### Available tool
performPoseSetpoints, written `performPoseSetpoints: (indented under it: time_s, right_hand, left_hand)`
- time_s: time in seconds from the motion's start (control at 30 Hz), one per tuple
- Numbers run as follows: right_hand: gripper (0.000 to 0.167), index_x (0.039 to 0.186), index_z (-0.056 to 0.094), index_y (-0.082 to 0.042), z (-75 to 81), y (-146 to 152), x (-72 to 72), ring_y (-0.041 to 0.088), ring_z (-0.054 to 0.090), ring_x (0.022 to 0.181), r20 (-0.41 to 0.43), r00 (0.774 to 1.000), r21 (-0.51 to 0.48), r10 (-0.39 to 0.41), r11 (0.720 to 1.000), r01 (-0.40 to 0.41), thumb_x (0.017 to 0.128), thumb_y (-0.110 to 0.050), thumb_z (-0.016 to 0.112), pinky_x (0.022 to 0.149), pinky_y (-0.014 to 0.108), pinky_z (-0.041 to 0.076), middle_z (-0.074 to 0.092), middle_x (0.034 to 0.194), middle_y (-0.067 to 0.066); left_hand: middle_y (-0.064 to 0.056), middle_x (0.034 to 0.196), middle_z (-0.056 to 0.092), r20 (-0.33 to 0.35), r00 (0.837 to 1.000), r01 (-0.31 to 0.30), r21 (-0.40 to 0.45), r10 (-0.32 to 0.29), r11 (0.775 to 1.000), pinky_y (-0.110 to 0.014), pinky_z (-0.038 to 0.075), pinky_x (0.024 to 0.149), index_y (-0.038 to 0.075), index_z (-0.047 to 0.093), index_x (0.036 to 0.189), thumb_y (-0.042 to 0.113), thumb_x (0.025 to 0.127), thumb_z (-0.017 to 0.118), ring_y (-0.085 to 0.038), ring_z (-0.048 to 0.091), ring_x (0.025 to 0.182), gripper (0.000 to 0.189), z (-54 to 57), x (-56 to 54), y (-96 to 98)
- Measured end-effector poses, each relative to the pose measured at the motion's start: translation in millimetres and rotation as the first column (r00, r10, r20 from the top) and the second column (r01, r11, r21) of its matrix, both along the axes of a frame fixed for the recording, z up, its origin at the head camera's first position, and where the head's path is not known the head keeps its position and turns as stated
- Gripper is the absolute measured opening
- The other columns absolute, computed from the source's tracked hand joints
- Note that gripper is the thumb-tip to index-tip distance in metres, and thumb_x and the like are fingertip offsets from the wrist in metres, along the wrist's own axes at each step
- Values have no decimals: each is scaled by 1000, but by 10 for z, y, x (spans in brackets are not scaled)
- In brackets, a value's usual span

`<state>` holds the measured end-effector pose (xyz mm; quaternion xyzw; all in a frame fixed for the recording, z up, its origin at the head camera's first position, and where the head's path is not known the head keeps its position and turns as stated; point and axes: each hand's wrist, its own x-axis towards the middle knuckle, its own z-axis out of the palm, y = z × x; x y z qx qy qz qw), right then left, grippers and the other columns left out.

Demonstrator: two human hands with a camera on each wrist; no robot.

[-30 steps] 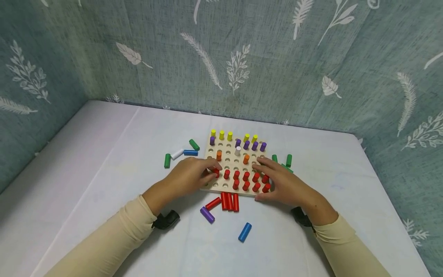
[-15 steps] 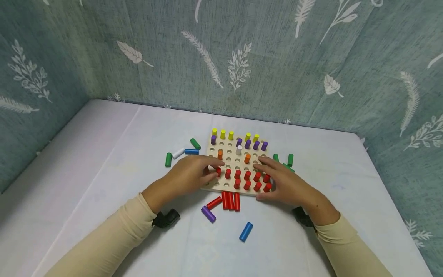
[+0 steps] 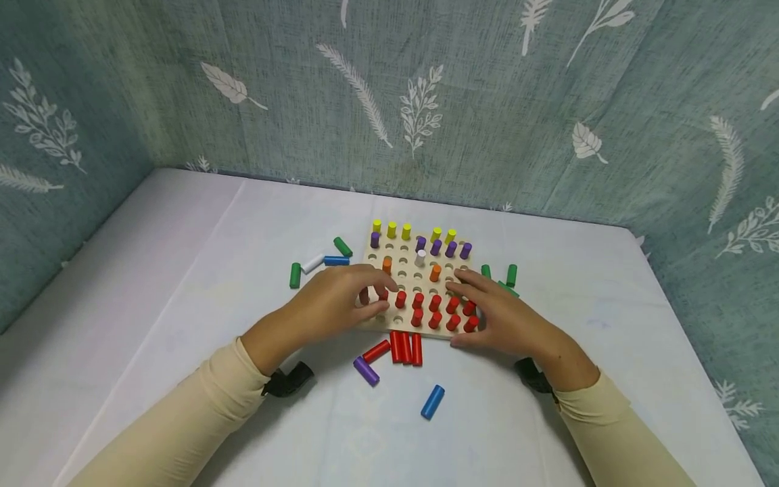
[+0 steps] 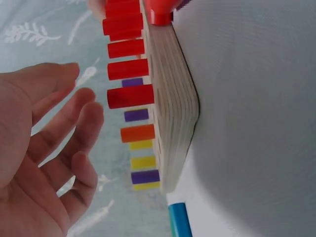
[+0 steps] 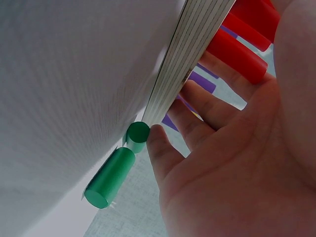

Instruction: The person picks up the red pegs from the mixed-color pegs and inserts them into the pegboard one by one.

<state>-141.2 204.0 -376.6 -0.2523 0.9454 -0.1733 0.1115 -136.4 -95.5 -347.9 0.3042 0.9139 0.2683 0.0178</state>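
Note:
A wooden pegboard point(image 3: 410, 268) lies on the table with coloured pegs standing in its holes. Yellow and purple pegs line its far side; a white peg point(image 3: 420, 257) and two orange pegs stand in the middle. Red pegs point(image 3: 435, 302) fill most of two near rows. My left hand point(image 3: 331, 304) hovers at the board's left side, thumb and fingers parted, beside the leftmost red peg point(image 4: 130, 97); in the left wrist view a gap separates them. My right hand point(image 3: 505, 318) rests at the right edge, fingers spread over the board's side point(image 5: 170, 69), thumb at the near corner.
In front of the board lie several loose red pegs point(image 3: 406, 348), a purple peg point(image 3: 366, 371) and a blue peg point(image 3: 433, 402). Green pegs point(image 3: 295, 275), a white peg point(image 3: 313, 263) and another blue peg point(image 3: 337, 260) lie left; more green pegs point(image 3: 512, 274) lie right. Patterned cloth point(image 3: 274, 101) hangs behind.
My left thumb and fingers have spread apart, letting go of the leftmost red peg, which stays in the board. The right hand keeps its place. The head view has tilted slightly.

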Motion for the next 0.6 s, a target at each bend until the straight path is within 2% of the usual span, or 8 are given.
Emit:
performPoseSetpoints:
  time_s: [0.13, 0.23, 0.6]
  right_hand:
    - [95, 152, 43, -19, 24, -3, -17, 36, 26, 151, 6, 1000, 0, 3, 1000, -3, 74, -49, 86, 113, 60, 35, 26, 165, 9]
    - [94, 152, 43, -19, 23, -5, -16, 35, 26, 151, 8, 1000, -1, 7, 1000, -7, 74, -49, 86, 114, 59, 35, 26, 165, 9]
    - [94, 152, 43, -18, 24, 9, -3, 36, 27, 150, 1, 1000, -6, 11, 1000, -11, 75, -48, 86, 113, 60, 35, 26, 164, 10]
  left_hand:
    - [10, 91, 71, 63, 998, 19, -35, -17, 999, -19, 51, 63, 20, 74, 114, 22, 87, 79, -5, 60, 75, 28, 47, 16, 15]
    - [13, 90, 70, 116, 993, 32, -61, -25, 998, -20, 51, 64, 22, 74, 113, 25, 88, 79, -5, 58, 73, 26, 54, 31, 19]
    - [15, 81, 67, 229, 969, 116, -113, -88, 987, -22, 48, 62, 23, 74, 108, 26, 85, 81, -7, 55, 67, 24, 23, 63, 41]
